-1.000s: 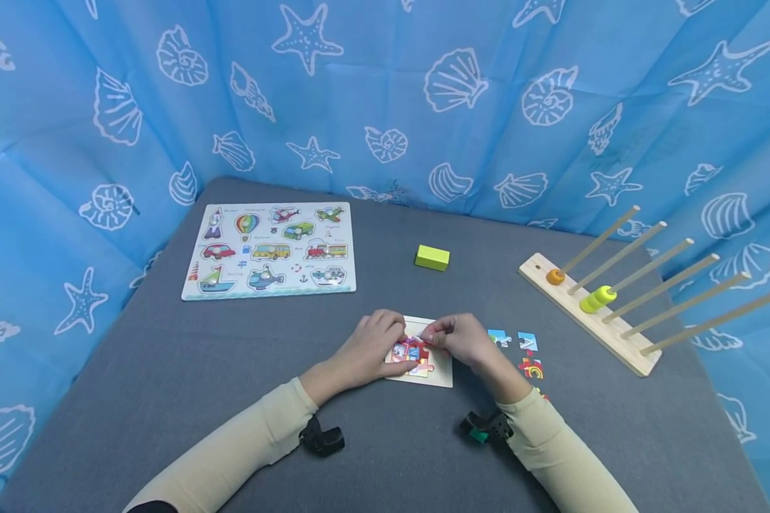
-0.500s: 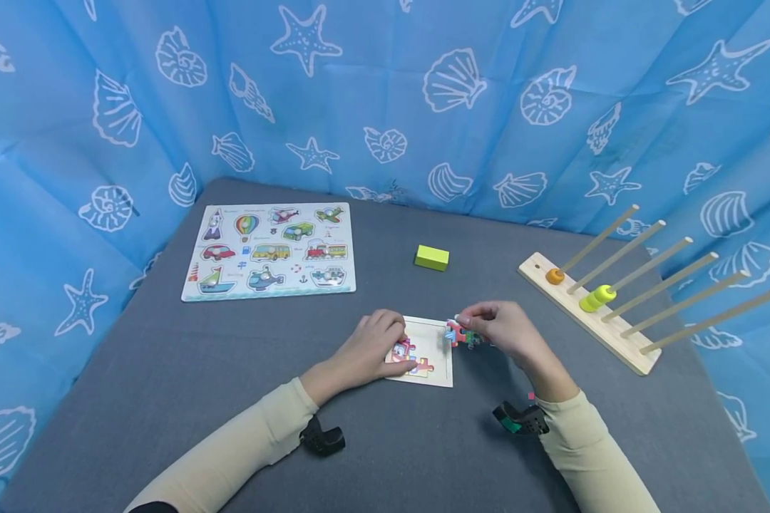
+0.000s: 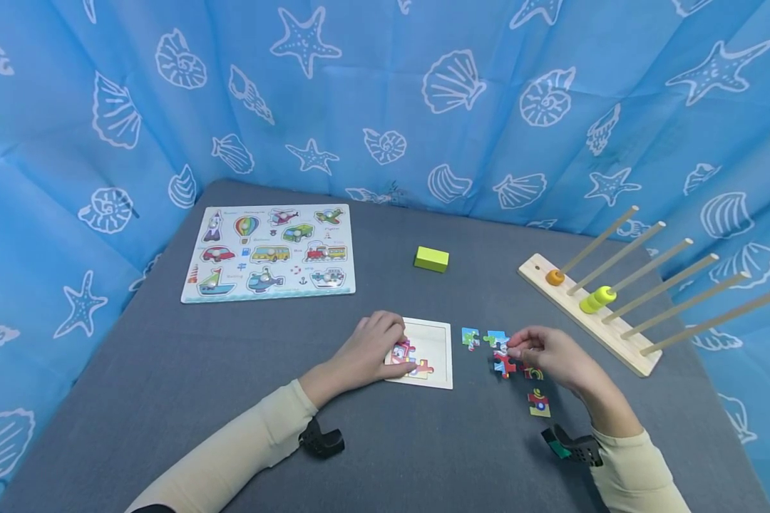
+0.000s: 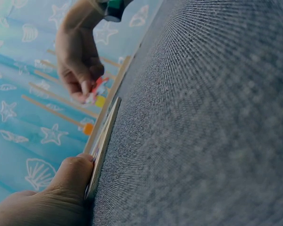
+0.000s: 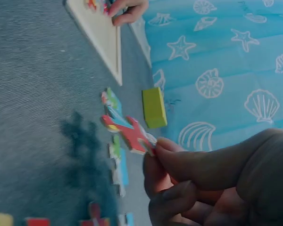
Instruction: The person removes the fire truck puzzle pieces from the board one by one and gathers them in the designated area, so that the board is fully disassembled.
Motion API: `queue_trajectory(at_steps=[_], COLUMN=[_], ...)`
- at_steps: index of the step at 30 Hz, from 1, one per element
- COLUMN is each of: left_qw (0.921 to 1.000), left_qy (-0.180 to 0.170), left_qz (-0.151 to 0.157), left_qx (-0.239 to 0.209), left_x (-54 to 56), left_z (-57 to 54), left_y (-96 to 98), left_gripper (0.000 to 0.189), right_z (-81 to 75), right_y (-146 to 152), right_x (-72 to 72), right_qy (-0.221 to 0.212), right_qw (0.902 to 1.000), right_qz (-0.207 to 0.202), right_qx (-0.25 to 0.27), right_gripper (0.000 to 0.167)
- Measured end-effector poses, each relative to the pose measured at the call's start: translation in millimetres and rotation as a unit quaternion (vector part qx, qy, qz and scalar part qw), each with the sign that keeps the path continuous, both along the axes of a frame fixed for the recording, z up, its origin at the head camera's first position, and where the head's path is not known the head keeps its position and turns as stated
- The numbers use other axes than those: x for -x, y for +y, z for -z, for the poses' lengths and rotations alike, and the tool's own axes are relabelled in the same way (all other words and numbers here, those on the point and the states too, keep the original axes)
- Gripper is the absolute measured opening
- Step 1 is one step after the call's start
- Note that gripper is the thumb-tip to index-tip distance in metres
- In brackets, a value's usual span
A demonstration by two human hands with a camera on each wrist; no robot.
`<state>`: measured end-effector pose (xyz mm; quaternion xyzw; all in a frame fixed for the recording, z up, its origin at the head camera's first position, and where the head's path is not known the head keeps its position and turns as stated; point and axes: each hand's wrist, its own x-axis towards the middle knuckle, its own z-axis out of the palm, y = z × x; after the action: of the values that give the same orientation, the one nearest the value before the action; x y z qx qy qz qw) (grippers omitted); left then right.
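Note:
My left hand (image 3: 373, 348) holds the left side of a small wooden puzzle tray (image 3: 433, 332), thumb along its front and fingers at its back. A few joined jigsaw pieces (image 3: 421, 368) with a red printed picture lie in the tray's lower left, partly hidden by this hand. To the right of the tray, my right hand (image 3: 553, 358) pinches a red and blue jigsaw piece (image 5: 132, 135) between thumb and finger, raised above the table. Loose jigsaw pieces lie around and below it, among them a blue and green one (image 3: 470, 338) and a yellow and red one (image 3: 539, 404).
A vehicle peg puzzle board (image 3: 269, 251) lies at the back left. Behind the tray sits a lime-green block (image 3: 431, 258). At the right stands a wooden base (image 3: 590, 313) with upright pegs, carrying orange and yellow-green beads. A blue shell-print curtain (image 3: 385, 92) surrounds the table.
My right hand has moved right, off the tray, taking the red and blue jigsaw piece out over the loose pieces. My left hand has stayed on the tray.

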<state>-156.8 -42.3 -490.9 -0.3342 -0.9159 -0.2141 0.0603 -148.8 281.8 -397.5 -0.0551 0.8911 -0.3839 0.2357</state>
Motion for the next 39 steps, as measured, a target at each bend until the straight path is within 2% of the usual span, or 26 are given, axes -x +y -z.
queue_trajectory(at_steps=[11, 22, 28, 31, 39], left_qw=[1.0000, 1.0000, 1.0000, 0.9999, 0.9999], left_qy=[-0.003, 0.003, -0.001, -0.004, -0.004], left_qz=[-0.001, -0.002, -0.003, -0.004, -0.005], left_qx=[0.004, 0.008, 0.009, 0.010, 0.011], left_x=[0.2, 0.5, 0.2, -0.2, 0.0], left_z=[0.3, 1.5, 0.5, -0.6, -0.9], left_y=[0.1, 0.2, 0.1, 0.0, 0.4], left_gripper=[0.041, 0.042, 0.041, 0.041, 0.041], right_z=[17.2, 19.1, 16.1, 16.0, 18.2], right_y=[2, -2, -6, -9, -11], right_x=[-6.9, -8.8, -12.4, -14.6, -17.1], right_qy=[0.037, 0.056, 0.077, 0.087, 0.101], right_qw=[0.9986, 0.9952, 0.9896, 0.9875, 0.9863], right_qz=[0.011, 0.027, -0.010, -0.035, -0.039], right_qx=[-0.036, -0.076, -0.121, -0.127, -0.125], right_gripper=[0.012, 0.015, 0.025, 0.027, 0.027])
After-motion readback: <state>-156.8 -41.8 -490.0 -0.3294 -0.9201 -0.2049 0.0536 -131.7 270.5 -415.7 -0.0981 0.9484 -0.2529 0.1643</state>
